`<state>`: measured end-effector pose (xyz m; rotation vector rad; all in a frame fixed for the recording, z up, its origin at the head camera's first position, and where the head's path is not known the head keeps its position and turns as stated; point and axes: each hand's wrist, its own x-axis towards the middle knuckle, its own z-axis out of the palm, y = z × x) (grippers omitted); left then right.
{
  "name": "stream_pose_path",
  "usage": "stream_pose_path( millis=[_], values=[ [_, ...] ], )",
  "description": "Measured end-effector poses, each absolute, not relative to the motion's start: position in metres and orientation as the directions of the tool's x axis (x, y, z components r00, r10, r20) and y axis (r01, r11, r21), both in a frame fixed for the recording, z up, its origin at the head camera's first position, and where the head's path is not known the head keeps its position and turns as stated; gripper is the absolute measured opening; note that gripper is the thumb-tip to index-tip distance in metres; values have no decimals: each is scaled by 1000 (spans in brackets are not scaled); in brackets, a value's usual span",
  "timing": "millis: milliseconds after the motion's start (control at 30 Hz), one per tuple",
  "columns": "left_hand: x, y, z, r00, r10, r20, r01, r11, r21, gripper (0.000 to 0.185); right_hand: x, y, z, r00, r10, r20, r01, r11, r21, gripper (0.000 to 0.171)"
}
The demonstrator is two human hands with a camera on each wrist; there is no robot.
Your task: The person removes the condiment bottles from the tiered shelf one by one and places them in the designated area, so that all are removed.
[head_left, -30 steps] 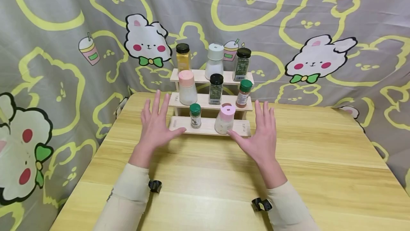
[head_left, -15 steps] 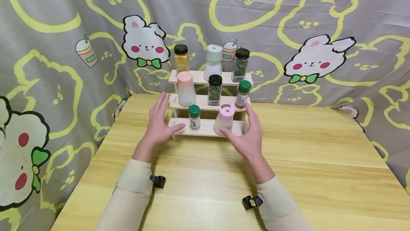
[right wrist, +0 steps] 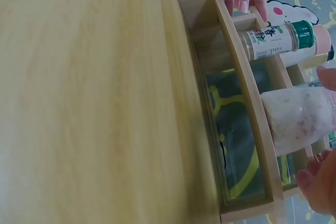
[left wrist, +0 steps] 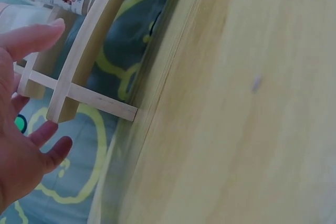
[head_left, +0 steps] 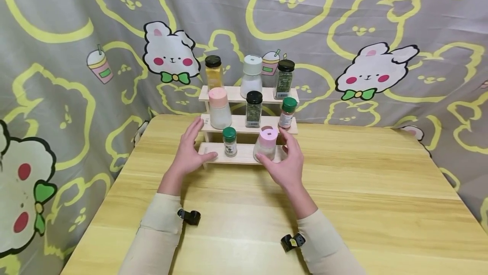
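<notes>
A three-tier wooden rack holds several seasoning jars. In the head view my left hand is at the rack's left end, thumb extended toward a small green-capped shaker. The left wrist view shows its fingertips beside the shelf end, with nothing in its grasp. My right hand is around the pink-lidded jar on the lowest tier, thumb in front and fingers on the far right. In the right wrist view a small gap shows between the jar and the fingertips.
On the middle tier stand a peach-lidded jar, a black-capped herb jar and a green-capped shaker. The top tier bears a yellow spice jar, a white-lidded jar and another herb jar. A patterned curtain hangs behind the wooden table.
My right hand has moved left from beside the rack to the pink-lidded jar, its fingers bending inward. My left hand has drawn slightly closer to the rack's left end, its fingers less spread.
</notes>
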<state>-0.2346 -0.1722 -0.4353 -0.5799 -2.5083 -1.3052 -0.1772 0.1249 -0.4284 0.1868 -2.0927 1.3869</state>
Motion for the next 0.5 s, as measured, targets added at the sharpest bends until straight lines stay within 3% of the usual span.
stream_pose_path(
  millis=[500],
  values=[
    [-238, -175, -443, -887, 226, 403, 462, 434, 773, 103, -181, 113, -434, -830, 218, 514, -430, 337, -838, 77]
  ],
)
